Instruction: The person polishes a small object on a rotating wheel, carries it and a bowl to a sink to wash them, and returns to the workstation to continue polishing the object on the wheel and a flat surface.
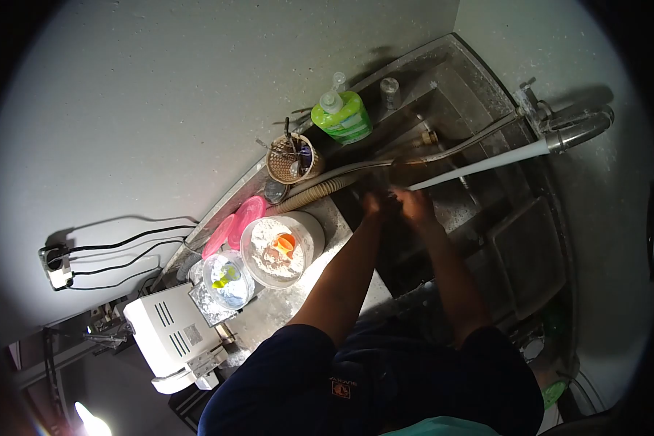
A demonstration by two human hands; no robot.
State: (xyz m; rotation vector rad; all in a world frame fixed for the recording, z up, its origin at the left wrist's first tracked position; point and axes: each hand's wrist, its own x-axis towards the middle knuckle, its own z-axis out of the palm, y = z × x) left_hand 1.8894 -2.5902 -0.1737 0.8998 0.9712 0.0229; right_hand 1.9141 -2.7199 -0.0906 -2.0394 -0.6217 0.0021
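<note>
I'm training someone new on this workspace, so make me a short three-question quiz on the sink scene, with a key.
1. Open question: what runs from the tap toward the left hand and right hand?
2. Multiple choice: what colour is the pump bottle? A pink, B green, C blue.
3. True or false: an orange scoop sits in the larger tub of white powder.

Key: 1, a stream of water; 2, B; 3, true.
</note>
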